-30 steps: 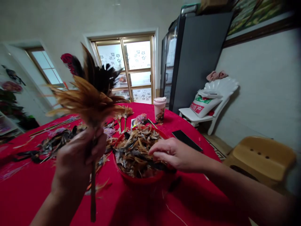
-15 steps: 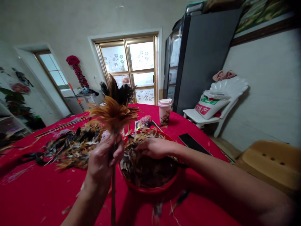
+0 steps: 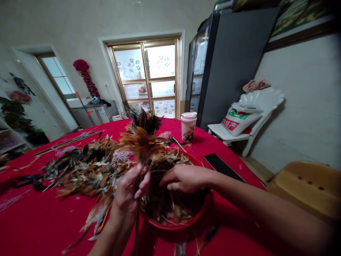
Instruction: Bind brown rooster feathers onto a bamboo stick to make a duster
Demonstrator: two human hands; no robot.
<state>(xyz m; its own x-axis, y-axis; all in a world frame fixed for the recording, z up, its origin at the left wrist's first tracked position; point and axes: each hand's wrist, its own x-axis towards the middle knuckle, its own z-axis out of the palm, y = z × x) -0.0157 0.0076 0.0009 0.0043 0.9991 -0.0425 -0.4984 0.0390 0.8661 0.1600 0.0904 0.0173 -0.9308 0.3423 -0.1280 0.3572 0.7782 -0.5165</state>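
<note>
My left hand [image 3: 130, 193] is shut around a thin wooden stick [image 3: 137, 227] that runs down below it. A bundled feather duster head [image 3: 142, 142] of brown and black feathers tops the stick, just above the red bowl [image 3: 176, 224]. That bowl is heaped with loose brown and black feathers [image 3: 170, 202]. My right hand [image 3: 185, 178] lies over the heap with its fingers extended, touching the feathers. Nothing held in it shows. Another spread of loose feathers [image 3: 87, 172] lies left of the bowl, and part of it passes under my left wrist.
A red tablecloth [image 3: 53, 220] covers the round table. On it are purple elastic bands [image 3: 122, 155], long thin sticks [image 3: 66, 144], a lidded paper cup [image 3: 188, 127] and a black phone [image 3: 222, 167]. A white chair [image 3: 266, 101] and yellow stool [image 3: 306, 188] stand to the right.
My left hand has come down and right, bringing the duster head from high in the air to just above the bowl. My right hand stays over the bowl's feathers.
</note>
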